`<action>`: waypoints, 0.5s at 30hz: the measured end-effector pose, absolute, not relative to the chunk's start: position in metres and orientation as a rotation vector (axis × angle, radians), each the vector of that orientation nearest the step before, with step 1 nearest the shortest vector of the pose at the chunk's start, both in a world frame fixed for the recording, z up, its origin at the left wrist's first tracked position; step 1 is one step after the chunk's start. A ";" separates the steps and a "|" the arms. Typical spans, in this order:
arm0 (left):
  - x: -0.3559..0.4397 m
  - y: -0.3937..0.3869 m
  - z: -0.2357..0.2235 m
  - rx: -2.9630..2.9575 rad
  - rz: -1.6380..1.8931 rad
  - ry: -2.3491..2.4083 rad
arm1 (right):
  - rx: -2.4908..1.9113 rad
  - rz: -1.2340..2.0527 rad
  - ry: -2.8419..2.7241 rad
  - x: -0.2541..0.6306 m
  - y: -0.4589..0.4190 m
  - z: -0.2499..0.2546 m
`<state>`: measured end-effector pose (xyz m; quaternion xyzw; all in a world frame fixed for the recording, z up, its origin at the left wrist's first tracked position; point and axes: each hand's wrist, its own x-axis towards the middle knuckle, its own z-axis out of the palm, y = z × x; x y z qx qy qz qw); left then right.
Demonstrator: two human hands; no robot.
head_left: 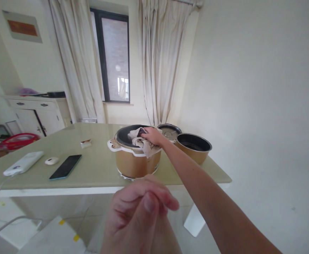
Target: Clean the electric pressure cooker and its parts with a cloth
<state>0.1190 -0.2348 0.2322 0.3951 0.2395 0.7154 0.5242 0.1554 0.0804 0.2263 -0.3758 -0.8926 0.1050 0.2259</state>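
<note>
My right hand (152, 135) grips a stained, pale cloth (150, 148) at the right part of the cooker (133, 163) rim; one part of the cloth lies over the dark opening and a loose fold hangs down outside. My left hand (141, 208) is curled closed in the near foreground, with nothing visible in it. The cooker stands upright close to the near edge of the worktop (98, 165); the gold pot (194, 151) stands to its right, and a round lid-like piece (168, 133) lies beyond.

Caution, in my judgement:
- Sideways force on the rim could slide or tip the cooker, since no hand braces it.
- The loose fold could snag on the rim and pull from my fingers.
- A rightward swing of my right forearm could knock the gold pot, which sits toward the worktop's right edge.
</note>
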 end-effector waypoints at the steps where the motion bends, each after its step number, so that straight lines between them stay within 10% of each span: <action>1: 0.118 -0.230 0.229 0.931 1.723 0.569 | -1.040 0.283 -2.463 0.155 0.081 0.226; 15: 0.101 -0.208 0.219 1.134 1.641 0.212 | -0.992 0.353 -2.615 0.155 0.084 0.232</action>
